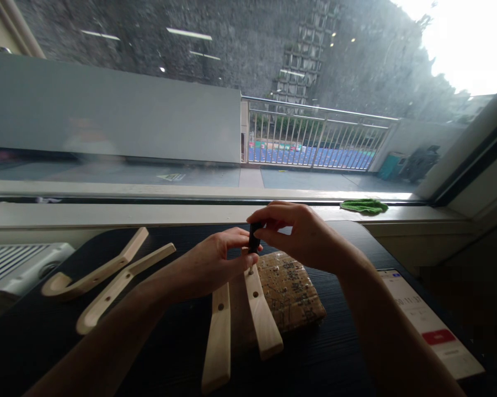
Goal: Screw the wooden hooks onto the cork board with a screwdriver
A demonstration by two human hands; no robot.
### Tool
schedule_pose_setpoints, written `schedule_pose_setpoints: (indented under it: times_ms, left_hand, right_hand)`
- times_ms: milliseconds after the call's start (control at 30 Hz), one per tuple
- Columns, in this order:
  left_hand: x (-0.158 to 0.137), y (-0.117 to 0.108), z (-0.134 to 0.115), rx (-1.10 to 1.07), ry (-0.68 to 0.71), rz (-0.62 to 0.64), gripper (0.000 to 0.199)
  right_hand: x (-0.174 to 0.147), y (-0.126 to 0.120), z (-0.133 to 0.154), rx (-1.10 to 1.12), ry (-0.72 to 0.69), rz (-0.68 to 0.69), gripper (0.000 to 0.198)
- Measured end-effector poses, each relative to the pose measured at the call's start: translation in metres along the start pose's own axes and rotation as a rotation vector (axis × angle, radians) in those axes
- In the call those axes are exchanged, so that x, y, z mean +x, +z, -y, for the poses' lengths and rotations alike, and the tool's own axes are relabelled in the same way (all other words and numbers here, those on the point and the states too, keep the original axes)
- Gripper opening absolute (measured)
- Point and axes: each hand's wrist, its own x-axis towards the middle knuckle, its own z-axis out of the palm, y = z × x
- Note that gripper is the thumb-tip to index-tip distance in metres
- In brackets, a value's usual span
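My right hand (pixel 292 223) grips the top of a short black-handled screwdriver (pixel 254 236), held upright. My left hand (pixel 219 256) is closed around its lower end, with the thumb in front. Just under the left thumb, a bit of metal shows at a hole in a pale curved wooden piece (pixel 265 331); the fingers hide what lies above it. This piece rests against a brown-taped block (pixel 292 289). Beside it on the left is another wooden piece (pixel 217 347) with a hole, its upper end hidden by my left hand.
Two bent wooden pieces, one farther (pixel 95 278) and one nearer (pixel 107 298), lie on the left of the dark table (pixel 335 353). A phone with a lit screen (pixel 426 320) is at the right. A green cloth (pixel 364 206) lies on the windowsill (pixel 169 214). A white radiator (pixel 25 264) stands left.
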Motion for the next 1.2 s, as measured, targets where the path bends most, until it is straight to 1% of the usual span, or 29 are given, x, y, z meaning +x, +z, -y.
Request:
schedule_pose_setpoints:
  times_ms: [67, 300, 467, 600, 767, 900, 967, 1100, 1200]
  left_hand:
    - [-0.001, 0.000, -0.002, 0.000, -0.015, 0.007, 0.021]
    - [-0.001, -0.002, -0.004, -0.021, 0.007, 0.029, 0.021]
    - [-0.002, -0.003, -0.006, 0.001, -0.007, 0.034, 0.022]
    - [-0.002, -0.003, -0.008, 0.010, -0.021, 0.031, 0.023]
    - [-0.002, -0.003, -0.009, 0.020, -0.031, 0.026, 0.025]
    - [-0.002, -0.005, -0.006, 0.000, -0.016, 0.035, 0.026]
    - [-0.002, -0.008, -0.002, 0.001, -0.017, 0.021, 0.031]
    - [-0.004, -0.018, 0.006, 0.024, -0.089, -0.066, 0.045]
    - [-0.005, -0.024, 0.009, -0.015, -0.153, -0.055, 0.047]
  right_hand:
    - [0.000, 0.000, 0.000, -0.007, -0.004, -0.001, 0.019]
    - [0.000, 0.002, 0.001, -0.014, 0.026, -0.014, 0.017]
    - [-0.001, 0.000, -0.001, -0.013, 0.016, 0.010, 0.029]
    - [-0.001, -0.001, -0.002, -0.032, -0.007, 0.024, 0.024]
    - [0.000, 0.000, -0.003, -0.020, -0.002, 0.021, 0.023]
    - [0.000, 0.001, -0.003, -0.021, -0.003, 0.017, 0.022]
    - [0.000, 0.001, -0.003, -0.022, -0.006, 0.018, 0.021]
    - [0.000, -0.001, -0.001, -0.020, -0.002, 0.020, 0.018]
    - [0.000, -0.001, 0.000, -0.006, 0.011, 0.025, 0.017]
